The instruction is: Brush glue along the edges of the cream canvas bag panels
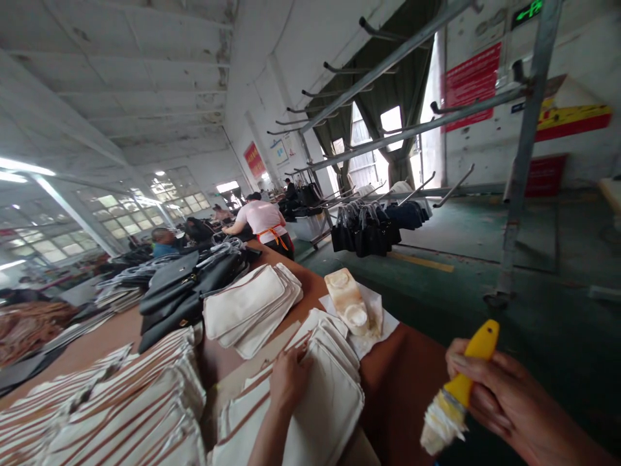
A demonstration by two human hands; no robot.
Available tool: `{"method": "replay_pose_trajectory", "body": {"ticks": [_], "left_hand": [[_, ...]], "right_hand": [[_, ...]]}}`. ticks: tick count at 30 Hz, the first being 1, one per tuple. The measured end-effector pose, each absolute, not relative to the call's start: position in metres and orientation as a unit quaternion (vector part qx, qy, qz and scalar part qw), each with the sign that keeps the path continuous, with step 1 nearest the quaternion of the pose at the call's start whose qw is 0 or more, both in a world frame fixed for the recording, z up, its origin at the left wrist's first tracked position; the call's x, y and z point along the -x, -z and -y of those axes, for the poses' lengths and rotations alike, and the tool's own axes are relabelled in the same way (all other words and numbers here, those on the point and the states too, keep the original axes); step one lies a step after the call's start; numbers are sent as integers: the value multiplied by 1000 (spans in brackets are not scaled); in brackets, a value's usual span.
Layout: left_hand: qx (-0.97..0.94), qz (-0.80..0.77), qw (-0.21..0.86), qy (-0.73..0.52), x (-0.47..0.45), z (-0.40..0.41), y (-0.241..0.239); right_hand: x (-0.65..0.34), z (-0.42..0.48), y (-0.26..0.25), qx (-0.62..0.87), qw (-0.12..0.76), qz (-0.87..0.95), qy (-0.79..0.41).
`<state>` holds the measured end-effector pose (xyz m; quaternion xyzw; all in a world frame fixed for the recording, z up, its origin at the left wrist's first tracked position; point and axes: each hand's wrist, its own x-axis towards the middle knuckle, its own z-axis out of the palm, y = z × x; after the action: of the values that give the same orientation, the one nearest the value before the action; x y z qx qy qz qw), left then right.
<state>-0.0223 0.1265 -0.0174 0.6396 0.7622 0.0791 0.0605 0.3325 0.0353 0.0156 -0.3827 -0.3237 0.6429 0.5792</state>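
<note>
My right hand point(504, 398) is closed round the yellow handle of a brush point(453, 404) with whitish, glue-caked bristles, held off the table's right edge. My left hand point(288, 382) lies with fingers spread on the top of a stack of cream fabric pieces with brown stripes point(320, 395). Just beyond that stack, a cream plastic glue container point(348, 301) rests on a white sheet of paper point(383, 320).
The brown table point(398, 375) also holds a fanned stack of plain cream pieces point(250, 310), striped pieces point(136, 401) at the left and black bags point(189, 285) behind. A person in a pink shirt point(262, 220) works farther back. Metal racks point(526, 142) with hanging black bags stand at right.
</note>
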Motion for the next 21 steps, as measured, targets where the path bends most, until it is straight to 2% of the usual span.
{"method": "replay_pose_trajectory", "body": {"ticks": [4, 12, 17, 21], "left_hand": [[-664, -737, 78, -98, 27, -121, 12], [-658, -740, 31, -135, 21, -122, 7], [-693, -685, -44, -221, 12, -78, 6], [-708, -626, -165, -281, 10, -28, 19]], "right_hand": [[-332, -41, -10, 387, 583, 324, -636], [-317, -41, -10, 367, 569, 335, -655], [-331, -40, -4, 386, 572, 332, -643], [-341, -48, 0, 388, 585, 311, -640]]}}
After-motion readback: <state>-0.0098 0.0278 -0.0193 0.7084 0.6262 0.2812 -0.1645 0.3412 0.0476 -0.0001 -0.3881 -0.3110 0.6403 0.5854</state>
